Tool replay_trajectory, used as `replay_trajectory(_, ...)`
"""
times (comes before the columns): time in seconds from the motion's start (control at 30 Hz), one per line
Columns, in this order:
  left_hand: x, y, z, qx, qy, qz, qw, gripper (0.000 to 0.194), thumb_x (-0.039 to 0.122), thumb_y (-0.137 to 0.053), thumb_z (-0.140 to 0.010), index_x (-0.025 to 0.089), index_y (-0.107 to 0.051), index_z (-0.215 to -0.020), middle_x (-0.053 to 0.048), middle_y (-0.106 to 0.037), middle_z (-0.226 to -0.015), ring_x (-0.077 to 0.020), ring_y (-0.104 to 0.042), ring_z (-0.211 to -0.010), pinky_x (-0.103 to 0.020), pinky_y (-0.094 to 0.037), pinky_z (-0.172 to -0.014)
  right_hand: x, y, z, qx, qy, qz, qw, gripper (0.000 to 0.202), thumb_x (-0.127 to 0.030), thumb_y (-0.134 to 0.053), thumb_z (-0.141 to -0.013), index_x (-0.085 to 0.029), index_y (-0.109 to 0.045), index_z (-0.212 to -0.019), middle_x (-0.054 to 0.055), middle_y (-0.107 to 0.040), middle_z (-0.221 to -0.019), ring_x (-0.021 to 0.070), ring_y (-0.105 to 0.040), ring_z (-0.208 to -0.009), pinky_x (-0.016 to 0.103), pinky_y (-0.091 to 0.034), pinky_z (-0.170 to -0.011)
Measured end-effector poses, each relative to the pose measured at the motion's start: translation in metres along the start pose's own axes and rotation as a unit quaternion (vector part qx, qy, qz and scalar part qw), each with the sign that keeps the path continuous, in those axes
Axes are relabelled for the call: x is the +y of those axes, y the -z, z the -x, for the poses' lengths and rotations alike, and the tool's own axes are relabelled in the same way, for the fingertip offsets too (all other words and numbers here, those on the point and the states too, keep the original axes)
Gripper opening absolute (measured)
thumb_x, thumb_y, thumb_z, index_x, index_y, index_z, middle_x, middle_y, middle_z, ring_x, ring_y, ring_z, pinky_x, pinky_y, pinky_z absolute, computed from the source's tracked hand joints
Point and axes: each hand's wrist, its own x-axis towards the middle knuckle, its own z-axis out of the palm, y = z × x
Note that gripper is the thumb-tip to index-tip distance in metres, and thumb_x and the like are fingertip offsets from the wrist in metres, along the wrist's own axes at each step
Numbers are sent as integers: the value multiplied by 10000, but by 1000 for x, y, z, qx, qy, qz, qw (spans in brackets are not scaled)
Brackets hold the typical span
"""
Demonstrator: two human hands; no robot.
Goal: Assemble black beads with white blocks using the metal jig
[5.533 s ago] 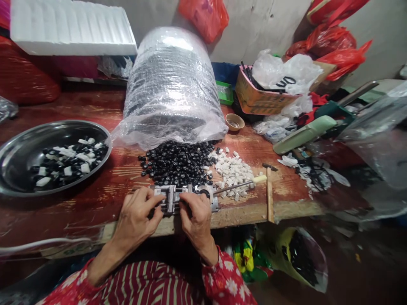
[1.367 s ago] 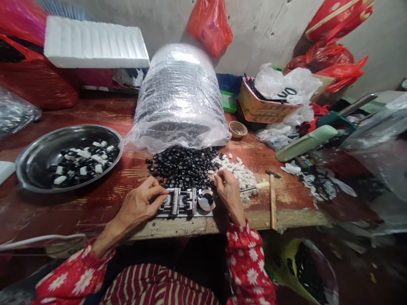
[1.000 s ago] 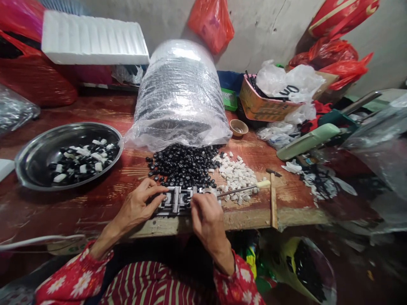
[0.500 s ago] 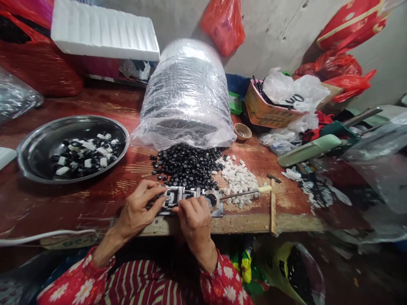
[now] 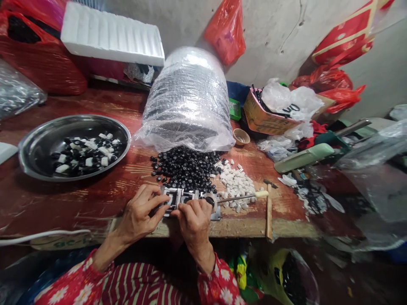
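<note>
A small metal jig with bars and a round dark knob lies at the table's front edge. At its left end is my left hand, thumb and forefinger curled close together in a pinch. Whatever lies between those fingertips is too small to make out. My right hand rests on the jig's near side, fingers bent and pressed together; they hide what they grip. From the jig's right end a metal rod with a pale yellow handle sticks out. Black round plastic pieces are heaped behind the jig, white pieces beside them.
A steel bowl of black and white pieces stands left. Behind the heaps is a large plastic-wrapped bundle. A hammer lies right, near a small brown bowl, a pink-rimmed box and a pale green tool handle.
Both hands stay at the jig with nearly the same grip; the left fingertips shift slightly. The camera view has tilted and moved a little, shifting the background.
</note>
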Motion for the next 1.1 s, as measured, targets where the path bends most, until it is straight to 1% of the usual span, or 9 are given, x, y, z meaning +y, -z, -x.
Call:
replay_trajectory(0.17, 2, 0, -2, 15, -19, -3, 1000, 201, 163, -711, -947, 220, -735, -1138, -78, -623, -1074, -209, -567, -1001, -336, -518, -835, 15, 17, -5, -49, -17, -47, 998, 220, -422, -605, -1081, -238, -717, -1039, 41, -697, -865, 235, -547, -834, 369, -397, -761)
replay_trajectory(0.27, 0, 0, -2, 34, -24, 4, 999, 210, 174, -726, -938, 229, -740, -1140, -74, -640, -1074, -205, -588, -986, -333, -527, -835, 47, 31, -21, -67, -66, -75, 993, 170, -295, -566, -1100, -223, -717, -1129, 58, -711, -969, 227, -602, -910, 343, -462, -803)
replay_trajectory(0.33, 0, 0, -3, 42, -18, 8, 999, 196, 187, -726, -936, 241, -747, -1122, -70, -649, -1064, -208, -604, -983, -337, -535, -840, 75, 36, -37, -81, -100, -20, 991, 170, -223, -568, -1081, -228, -737, -1102, 69, -715, -1021, 235, -611, -963, 342, -468, -841)
replay_trajectory(0.5, 4, -4, -4, 47, -15, 20, 999, 191, 180, -727, -925, 247, -744, -1103, -65, -653, -1045, -211, -620, -979, -346, -537, -854, 133, 22, -74, -193, -152, 121, 962, 177, -111, -647, -983, -241, -766, -977, 56, -729, -1007, 235, -604, -944, 326, -430, -806)
replay_trajectory(0.6, 3, -5, -4, 48, -17, 21, 998, 209, 154, -716, -931, 245, -735, -1118, -65, -649, -1051, -206, -613, -983, -342, -529, -854, 146, 9, -83, -200, -154, 122, 960, 204, -63, -648, -932, -234, -753, -971, 53, -720, -994, 221, -605, -932, 310, -416, -799)
replay_trajectory(0.73, -1, -6, -3, 52, -20, 13, 998, 230, 119, -716, -929, 240, -722, -1124, -65, -639, -1042, -205, -596, -973, -354, -506, -860, 149, 4, -82, -196, -167, 111, 960, 147, -95, -635, -915, -214, -718, -930, 57, -715, -956, 213, -599, -901, 300, -403, -788)
replay_trajectory(0.9, -1, -7, -4, 53, -22, 8, 998, 239, 106, -716, -926, 230, -709, -1131, -65, -640, -1036, -204, -585, -965, -357, -492, -859, 141, 15, -78, -174, -195, 59, 963, 121, -213, -593, -947, -199, -703, -995, 46, -723, -910, 206, -618, -835, 304, -427, -773)
replay_trajectory(1.0, 1, -8, -4, 50, -20, 5, 999, 252, 106, -719, -924, 229, -703, -1144, -66, -645, -1044, -210, -585, -985, -365, -498, -881, 120, 24, -77, -141, -204, -35, 968, 186, -261, -568, -959, -212, -722, -1052, 42, -745, -939, 203, -643, -819, 310, -459, -767)
replay_trajectory(1.1, 1, -9, -4, 53, -20, 3, 998, 263, 113, -724, -921, 235, -703, -1153, -66, -653, -1057, -216, -587, -991, -374, -502, -892, 88, 29, -76, -139, -170, -97, 971, 156, -269, -587, -963, -234, -737, -991, 31, -755, -923, 206, -662, -840, 315, -483, -786)
